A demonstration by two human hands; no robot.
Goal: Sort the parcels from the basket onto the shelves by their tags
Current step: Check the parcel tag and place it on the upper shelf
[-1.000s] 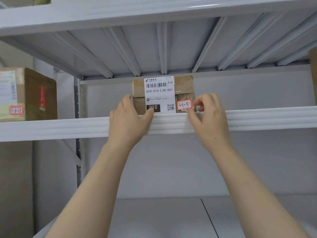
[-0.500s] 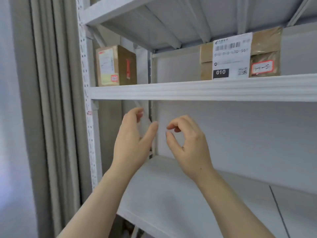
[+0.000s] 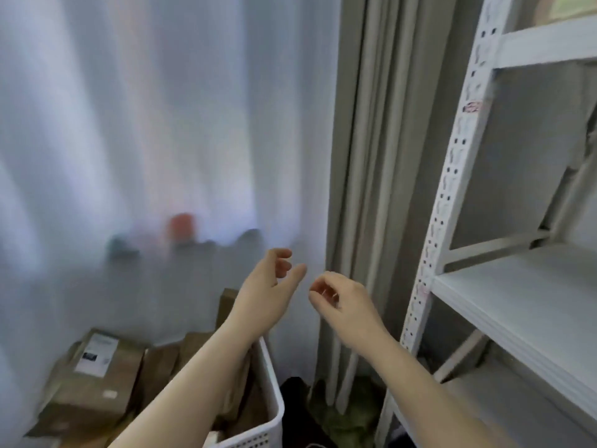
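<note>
Both my hands hang in the air in front of me and hold nothing. My left hand (image 3: 269, 281) has relaxed, slightly bent fingers. Just to its right, my right hand (image 3: 340, 299) has loosely curled fingers. Below my left forearm stands a white perforated basket (image 3: 273, 402) at the bottom left, with several brown cardboard parcels in it. One large parcel (image 3: 97, 376) shows a white shipping label on top. The white metal shelf unit (image 3: 458, 176) rises at the right, and its lower shelf board (image 3: 529, 305) is bare.
A sheer white curtain (image 3: 145, 124) covers the wall behind the basket, and a grey drape (image 3: 371, 156) hangs between it and the shelf post. Blurred coloured objects show through the curtain. Dark floor lies between basket and shelf.
My view has swung left and down, from the shelf with the placed parcel to the basket. Both hands left the parcel, dropped from the shelf edge and stay empty.
</note>
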